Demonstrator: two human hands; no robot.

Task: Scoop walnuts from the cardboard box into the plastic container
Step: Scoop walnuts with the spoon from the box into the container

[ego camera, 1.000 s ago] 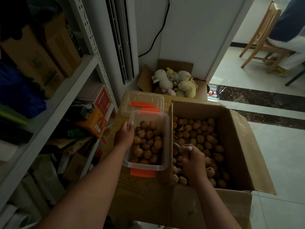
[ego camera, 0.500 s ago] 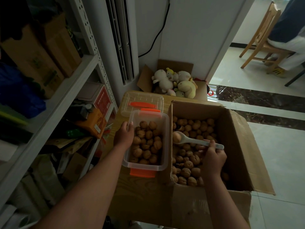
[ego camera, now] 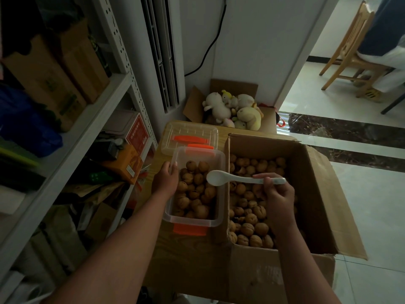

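We've got the plastic container [ego camera: 175, 218] on the wooden tabletop [ego camera: 157, 172], tight against the left wall of the cardboard box [ego camera: 315, 194], walnuts in container [ego camera: 195, 194] filling it a bit over half, orange latches at near and far ends. Box holds a deep layer of loose walnuts [ego camera: 247, 216] across its floor. Clear lid [ego camera: 188, 137] with an orange strip lies flat just behind the container. Second carton [ego camera: 232, 88] further back is full of plush toys [ego camera: 234, 108]. Our left hand [ego camera: 164, 179] is clamped on the container's left rim, fingers curled over the edge. Our right hand [ego camera: 277, 198] is closed around the white spoon [ego camera: 238, 179] handle, above the box. Spoon long axis runs roughly level left-right, bowl pointing left and sitting over the container's right edge, bowl looks empty, handle end sticks out right of the fist
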